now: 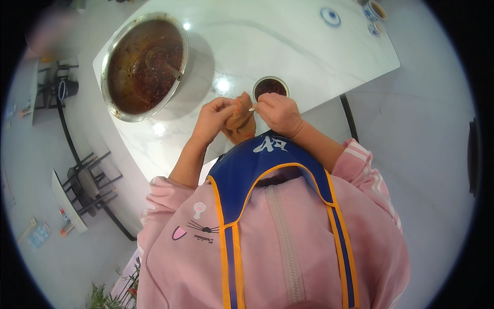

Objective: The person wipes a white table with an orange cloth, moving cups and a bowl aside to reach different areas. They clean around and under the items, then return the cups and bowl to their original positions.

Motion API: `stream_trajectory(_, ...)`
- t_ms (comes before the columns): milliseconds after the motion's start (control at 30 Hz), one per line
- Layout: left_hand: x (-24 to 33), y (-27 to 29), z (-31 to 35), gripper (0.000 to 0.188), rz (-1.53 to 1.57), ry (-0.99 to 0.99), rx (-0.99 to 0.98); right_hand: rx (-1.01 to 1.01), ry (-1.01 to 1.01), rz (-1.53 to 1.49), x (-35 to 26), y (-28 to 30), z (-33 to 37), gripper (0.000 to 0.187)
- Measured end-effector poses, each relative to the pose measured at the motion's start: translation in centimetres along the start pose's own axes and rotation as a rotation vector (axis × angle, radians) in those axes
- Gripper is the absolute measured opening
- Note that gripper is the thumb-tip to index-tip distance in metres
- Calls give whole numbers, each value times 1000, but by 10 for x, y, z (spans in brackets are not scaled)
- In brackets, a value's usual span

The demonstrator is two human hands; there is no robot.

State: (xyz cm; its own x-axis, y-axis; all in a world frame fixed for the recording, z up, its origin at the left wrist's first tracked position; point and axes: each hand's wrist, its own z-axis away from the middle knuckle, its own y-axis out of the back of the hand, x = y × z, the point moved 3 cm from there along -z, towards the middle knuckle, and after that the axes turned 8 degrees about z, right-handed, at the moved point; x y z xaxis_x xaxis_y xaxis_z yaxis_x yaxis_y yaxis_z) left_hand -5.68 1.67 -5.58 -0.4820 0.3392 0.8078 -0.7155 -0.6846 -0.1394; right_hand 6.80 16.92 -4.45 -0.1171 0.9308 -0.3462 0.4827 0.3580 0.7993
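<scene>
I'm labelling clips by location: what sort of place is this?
Probably a small restaurant: a large metal basin of dark red sauce with a ladle, a blue apron, and dark chairs beside another table at left.

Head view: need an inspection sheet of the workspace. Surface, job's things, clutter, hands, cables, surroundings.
Surface: pale veined table, glare spots.
Job's things: brown item, kind unclear, at the near edge; small cup of dark red sauce; large bowl of similar sauce, ladle inside.
Clutter: blue-and-white disc; patterned cups at the far right corner.
Hands: left hand pinches the brown item; right hand, beside the small cup, seems to pinch a pale item.
Cables: nothing seen that is clearly a cable.
Surroundings: chairs and bin at left; plant lower left.
</scene>
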Motion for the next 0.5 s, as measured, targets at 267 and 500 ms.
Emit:
stream_trajectory(267, 3, -10, 4, 16, -264, -157, -54, -67, -57, -18, 1, -6, 1, 8)
stream_trajectory(500, 0, -4, -4, 15, -679, -506, 37, -115, -146, 6, 3, -15, 3, 5)
